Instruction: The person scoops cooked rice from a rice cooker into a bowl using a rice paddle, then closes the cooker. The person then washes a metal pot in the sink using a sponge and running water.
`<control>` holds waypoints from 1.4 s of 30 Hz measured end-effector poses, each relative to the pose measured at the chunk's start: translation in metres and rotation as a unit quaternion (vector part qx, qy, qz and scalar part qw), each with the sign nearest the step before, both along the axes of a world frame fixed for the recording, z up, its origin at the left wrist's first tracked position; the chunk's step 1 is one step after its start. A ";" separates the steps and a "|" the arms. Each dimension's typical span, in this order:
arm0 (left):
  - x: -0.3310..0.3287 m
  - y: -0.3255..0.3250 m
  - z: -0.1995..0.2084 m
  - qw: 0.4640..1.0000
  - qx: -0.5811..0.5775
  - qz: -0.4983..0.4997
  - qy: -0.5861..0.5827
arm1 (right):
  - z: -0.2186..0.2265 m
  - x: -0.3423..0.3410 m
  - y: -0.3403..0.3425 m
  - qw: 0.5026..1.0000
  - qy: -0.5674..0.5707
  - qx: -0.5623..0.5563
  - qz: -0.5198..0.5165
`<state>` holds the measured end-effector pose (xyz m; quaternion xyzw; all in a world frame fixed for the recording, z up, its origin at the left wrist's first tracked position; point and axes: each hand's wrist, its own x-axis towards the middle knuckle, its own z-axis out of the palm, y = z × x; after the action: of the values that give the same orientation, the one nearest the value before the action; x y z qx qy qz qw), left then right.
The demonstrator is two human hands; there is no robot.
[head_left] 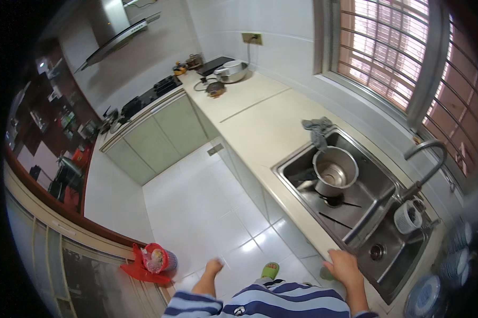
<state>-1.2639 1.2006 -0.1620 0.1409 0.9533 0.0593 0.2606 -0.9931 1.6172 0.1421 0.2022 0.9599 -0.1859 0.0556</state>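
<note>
My right hand point(343, 266) is at the counter's front edge beside the sink, fingers partly apart, holding nothing that I can see. Over the floor, away from the counter, hangs my left hand point(212, 267); its fingers are smeared by motion. A steel double sink point(379, 199) is set in the counter. Its farther basin holds a deep metal pot point(335, 170), tilted so that its inside shows, with dark chopsticks point(335, 220) lying nearby. A grey cloth point(317, 131) drapes over the basin's far rim. In the nearer basin's corner sits a white basket point(408, 217).
The curved faucet point(427, 164) rises behind the sink, and stacked plates point(424, 297) stand at the lower right. Farther along the counter point(265, 124) are a metal bowl point(233, 74) and a stove point(149, 97). A red waste basket point(169, 259) stands on the floor left.
</note>
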 end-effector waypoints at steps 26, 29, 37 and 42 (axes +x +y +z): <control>0.085 0.351 0.228 0.655 0.495 -0.032 -0.569 | -0.017 0.135 -0.127 0.921 0.000 -0.061 -0.384; 0.112 0.339 0.236 0.736 0.391 -0.252 -0.493 | -0.045 0.176 -0.145 0.891 -0.015 -0.131 -0.434; 0.193 0.258 0.204 0.642 0.251 -0.635 -0.348 | -0.115 0.218 -0.153 0.930 -0.026 -0.268 -0.250; 0.241 0.266 0.204 0.532 0.224 -0.687 -0.440 | -0.111 0.187 -0.135 0.907 0.138 -0.356 -0.176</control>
<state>-1.0233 1.4663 0.0415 0.7625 0.2826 0.1278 0.5678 -0.8062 1.4826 0.0312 0.3074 0.7769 -0.5478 -0.0427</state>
